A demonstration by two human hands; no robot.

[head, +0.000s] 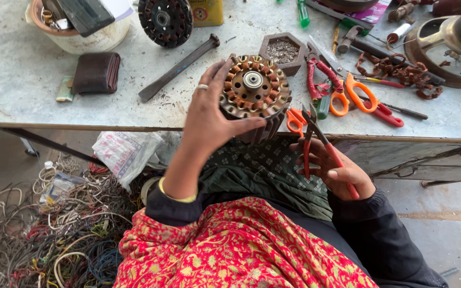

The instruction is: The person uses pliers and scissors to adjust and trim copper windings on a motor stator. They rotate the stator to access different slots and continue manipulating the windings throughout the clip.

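Grey and scuffed, the counter ends right at the person's lap, and the left hand clamps its fingers around a copper-wound fan stator, tilting it up at that edge so the windings face the head camera. The right hand is closed on red-handled pliers, held low over the lap just beside the stator — apparently kept ready. Orange scissors, a flat metal bar and a bowl crowd the counter beyond, leaving open room mostly on the left — tangled wires cover the floor below.
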